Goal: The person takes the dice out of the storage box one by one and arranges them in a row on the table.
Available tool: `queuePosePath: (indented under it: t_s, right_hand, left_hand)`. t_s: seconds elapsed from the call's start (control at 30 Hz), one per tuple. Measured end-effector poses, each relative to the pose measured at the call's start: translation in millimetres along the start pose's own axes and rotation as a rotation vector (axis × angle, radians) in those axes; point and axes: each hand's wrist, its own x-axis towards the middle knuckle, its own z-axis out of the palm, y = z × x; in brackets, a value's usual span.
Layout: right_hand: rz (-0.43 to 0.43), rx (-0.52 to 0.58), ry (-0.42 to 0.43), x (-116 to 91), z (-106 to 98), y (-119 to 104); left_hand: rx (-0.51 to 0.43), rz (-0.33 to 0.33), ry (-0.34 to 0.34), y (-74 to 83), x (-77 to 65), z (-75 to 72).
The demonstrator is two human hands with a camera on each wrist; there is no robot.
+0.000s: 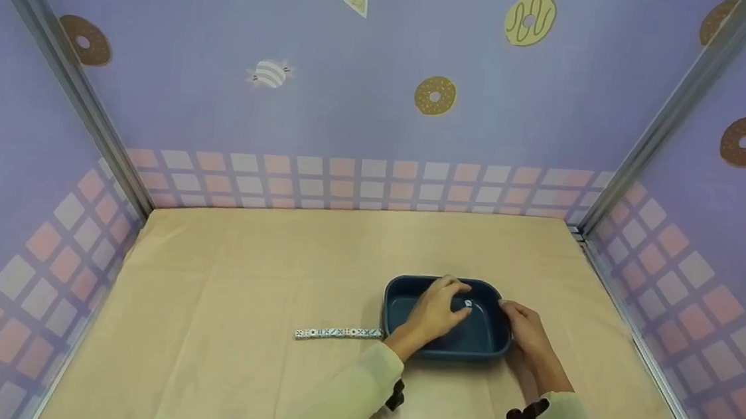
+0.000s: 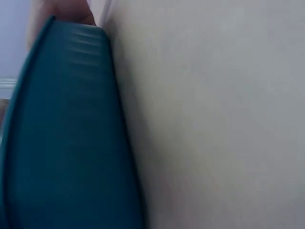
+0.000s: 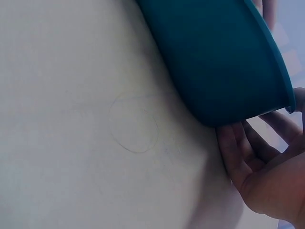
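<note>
A dark blue rectangular dish (image 1: 444, 356) with rounded corners rests on the cloth-covered table. My left hand (image 1: 435, 311) reaches over its near left wall into it, thumb and fingers spread apart. In the gap between them shows a small white cube (image 1: 468, 303) with dark marks, like a die. My right hand (image 1: 530, 332) grips the dish at its right end. In the right wrist view, the thumb of my right hand (image 3: 271, 181) is at the rim and the fingers lie against the wall below. The left wrist view shows mostly the dish's side (image 2: 71, 133).
Left of the dish, a straight row of small patterned cubes (image 1: 336, 332) lies on the beige cloth (image 1: 228, 278), one end close to the dish. Printed purple walls (image 1: 355, 101) with metal corner posts (image 1: 660, 119) enclose the table at the back and sides.
</note>
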Motion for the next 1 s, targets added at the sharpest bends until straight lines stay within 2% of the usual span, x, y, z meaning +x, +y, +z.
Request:
queuePosePath:
  t_s: [0.13, 0.33, 0.63, 0.77, 1.0]
  right_hand:
    - [0.0, -0.005, 0.0, -0.7, 2.1, 0.2]
    - [0.014, -0.017, 0.001, -0.2, 2.3, -0.2]
    - [0.011, -0.032, -0.001, -3.6, -0.4, 2.4]
    - [0.005, -0.028, 0.012, -4.7, -1.2, 2.3]
    - [-0.009, -0.005, 0.006, -3.8, 1.9, -0.1]
  left_hand:
    - [0.016, 0.007, 0.002, -6.3, 6.3, 7.7]
    - [0.058, 0.012, -0.046, -9.6, 8.7, 12.3]
    - [0.174, 0.071, -0.227, -12.6, 10.1, 20.1]
    - [0.199, 0.098, -0.238, -13.5, 11.3, 21.7]
    - [0.24, 0.093, -0.255, -16.2, 11.4, 21.3]
